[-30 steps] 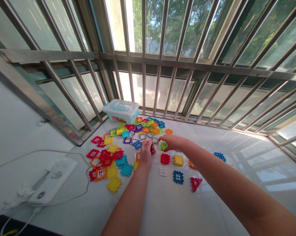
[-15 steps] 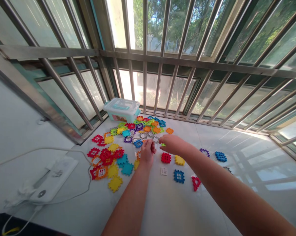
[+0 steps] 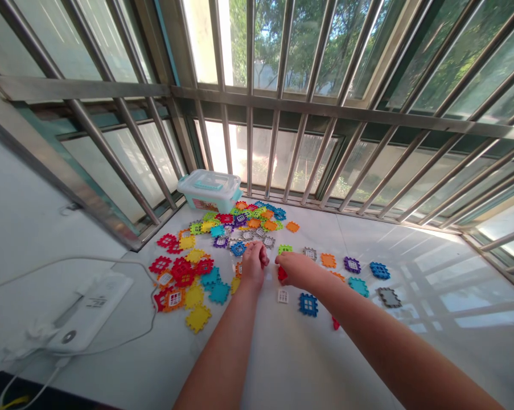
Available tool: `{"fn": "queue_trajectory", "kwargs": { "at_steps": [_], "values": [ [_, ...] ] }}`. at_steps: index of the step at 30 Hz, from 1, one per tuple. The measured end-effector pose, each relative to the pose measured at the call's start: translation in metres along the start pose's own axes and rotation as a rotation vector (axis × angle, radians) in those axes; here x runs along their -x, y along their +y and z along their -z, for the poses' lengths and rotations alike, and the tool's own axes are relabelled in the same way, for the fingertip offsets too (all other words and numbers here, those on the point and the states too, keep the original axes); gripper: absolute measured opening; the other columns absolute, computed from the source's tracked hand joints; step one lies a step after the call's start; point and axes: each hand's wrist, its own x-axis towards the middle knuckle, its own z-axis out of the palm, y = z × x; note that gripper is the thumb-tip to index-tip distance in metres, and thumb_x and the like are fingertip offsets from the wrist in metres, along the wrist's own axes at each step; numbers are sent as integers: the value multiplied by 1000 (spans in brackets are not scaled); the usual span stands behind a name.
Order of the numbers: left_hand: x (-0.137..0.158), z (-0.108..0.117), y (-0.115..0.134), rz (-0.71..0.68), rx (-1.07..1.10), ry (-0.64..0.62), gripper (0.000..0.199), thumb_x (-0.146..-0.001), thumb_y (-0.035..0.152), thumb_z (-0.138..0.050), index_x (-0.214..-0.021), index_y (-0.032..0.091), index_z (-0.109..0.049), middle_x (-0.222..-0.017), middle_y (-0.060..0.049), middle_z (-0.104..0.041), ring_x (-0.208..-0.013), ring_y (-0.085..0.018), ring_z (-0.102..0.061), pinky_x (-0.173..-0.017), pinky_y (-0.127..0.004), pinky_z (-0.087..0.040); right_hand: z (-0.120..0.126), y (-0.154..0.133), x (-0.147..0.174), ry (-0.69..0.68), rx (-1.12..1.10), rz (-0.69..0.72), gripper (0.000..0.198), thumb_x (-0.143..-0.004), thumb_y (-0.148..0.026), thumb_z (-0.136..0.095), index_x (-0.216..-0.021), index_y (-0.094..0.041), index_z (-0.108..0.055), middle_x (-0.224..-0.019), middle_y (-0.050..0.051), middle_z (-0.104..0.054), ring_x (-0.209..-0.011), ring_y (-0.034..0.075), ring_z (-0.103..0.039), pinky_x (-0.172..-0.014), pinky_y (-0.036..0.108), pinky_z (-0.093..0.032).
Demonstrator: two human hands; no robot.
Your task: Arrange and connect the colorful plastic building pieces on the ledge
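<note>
My left hand [image 3: 255, 263] is closed with its fingers curled, beside the heap of plastic building tiles; what it holds, if anything, is hidden. Just to its right, my right hand [image 3: 294, 267] bends its fingers onto a red building tile [image 3: 282, 275], covering most of it. Behind that hand lies a lime green tile [image 3: 284, 249]. A small white window piece [image 3: 283, 296] and a blue window tile [image 3: 308, 304] lie nearer to me. Part of a red piece [image 3: 336, 323] shows beside my right forearm.
Overlapping coloured tiles, including a yellow tile [image 3: 198, 318], spread leftward. A lidded box [image 3: 209, 191] stands in the corner by metal bars. A white power strip [image 3: 90, 313] and its cable lie left. Purple [image 3: 352, 265], teal [image 3: 358, 286] and grey [image 3: 389, 297] tiles lie right.
My right hand has moved down and slightly left, from by the lime green tile onto the red tile. The lime tile and several tiles behind the arm now show. My left hand stays closed in place.
</note>
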Motion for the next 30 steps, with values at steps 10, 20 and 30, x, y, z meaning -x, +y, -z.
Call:
{"fn": "queue_trajectory", "kwargs": {
  "at_steps": [10,20,30],
  "values": [
    [0,0,0,17,47,3,34,-80,41,-78,-75,22,-50,-62,7,-49,-48,-7,-41,-49,-24,-31,-1,-5,4,8,-25,4,31,-81,-22,-79,-111,-18,-69,-115,12,-73,-100,25,-71,-79,29,-46],
    [1,-1,-1,11,38,1,31,-79,40,-77,-77,23,-52,-62,7,-49,-48,-8,-41,-48,-24,-31,1,-17,13,2,-56,-21,28,-84,-22,-79,-109,-19,-68,-116,12,-72,-102,25,-69,-78,29,-45],
    [2,-2,4,45,15,-6,29,-82,38,-75,-75,23,-50,-64,6,-48,-52,-9,-39,-51,-25,-31,31,-10,17,221,-172,-81,33,-97,-24,-71,-129,-20,-66,-124,10,-70,-114,24,-67,-93,31,-47]
  ]
}}
